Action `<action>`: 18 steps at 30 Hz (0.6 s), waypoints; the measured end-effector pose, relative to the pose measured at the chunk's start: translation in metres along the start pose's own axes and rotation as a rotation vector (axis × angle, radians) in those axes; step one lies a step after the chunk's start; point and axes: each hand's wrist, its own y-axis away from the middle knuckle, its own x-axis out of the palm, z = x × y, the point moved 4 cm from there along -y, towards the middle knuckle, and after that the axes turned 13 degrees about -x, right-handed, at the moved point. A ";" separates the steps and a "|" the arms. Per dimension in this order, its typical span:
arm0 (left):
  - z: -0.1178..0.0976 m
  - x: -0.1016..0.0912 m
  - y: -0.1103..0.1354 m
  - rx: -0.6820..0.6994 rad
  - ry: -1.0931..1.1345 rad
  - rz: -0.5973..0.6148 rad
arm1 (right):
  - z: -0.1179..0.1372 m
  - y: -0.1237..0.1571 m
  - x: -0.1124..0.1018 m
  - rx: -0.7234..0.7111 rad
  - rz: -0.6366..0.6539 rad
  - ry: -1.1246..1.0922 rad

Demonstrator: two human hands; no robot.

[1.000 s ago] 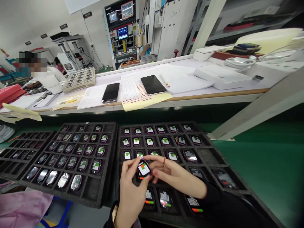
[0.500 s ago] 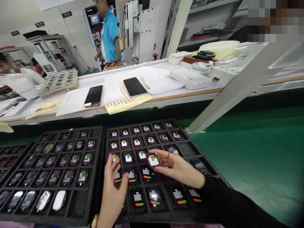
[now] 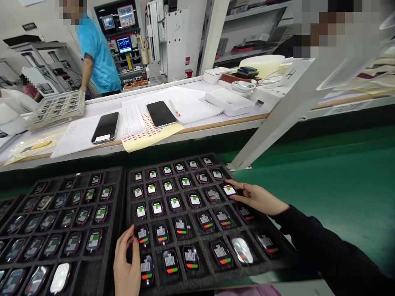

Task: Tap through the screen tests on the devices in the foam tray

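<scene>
R hand (image 3: 258, 199) just moved its pinched watch (image 3: 229, 189) to the tray's (image 3: 210, 274) R-edge slot, not released yet tho; L hand (image 3: 126, 263) looks empty, fingers apart.

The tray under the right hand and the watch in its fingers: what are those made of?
Tray: matte, likely foam; its thick dark walls look grainy. Watch: smooth front, maybe glass or clear plastic, because light and colours show through.
</scene>
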 end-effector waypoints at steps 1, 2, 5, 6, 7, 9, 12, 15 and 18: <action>-0.001 0.000 -0.001 0.010 -0.016 -0.003 | 0.001 -0.002 0.000 -0.020 0.002 0.001; -0.001 0.000 -0.002 0.022 -0.030 -0.005 | 0.001 -0.003 -0.001 -0.040 0.006 -0.003; 0.000 0.000 -0.004 0.068 -0.059 -0.021 | 0.000 -0.004 -0.004 -0.090 -0.019 -0.003; 0.001 0.000 -0.005 0.080 -0.062 -0.028 | -0.001 -0.002 -0.005 -0.099 -0.046 0.006; 0.002 0.000 -0.006 0.089 -0.061 -0.034 | 0.000 0.000 -0.006 -0.105 -0.083 0.019; 0.005 0.000 -0.007 0.100 -0.055 -0.043 | 0.002 0.005 -0.006 -0.108 -0.187 0.052; 0.005 -0.001 -0.008 0.110 -0.066 -0.073 | 0.010 0.017 -0.002 -0.120 -0.365 0.097; 0.003 -0.004 -0.007 0.119 -0.108 -0.127 | 0.019 0.027 0.004 -0.168 -0.460 0.126; 0.004 -0.006 -0.008 0.117 -0.175 -0.125 | 0.024 0.031 0.008 -0.228 -0.484 0.156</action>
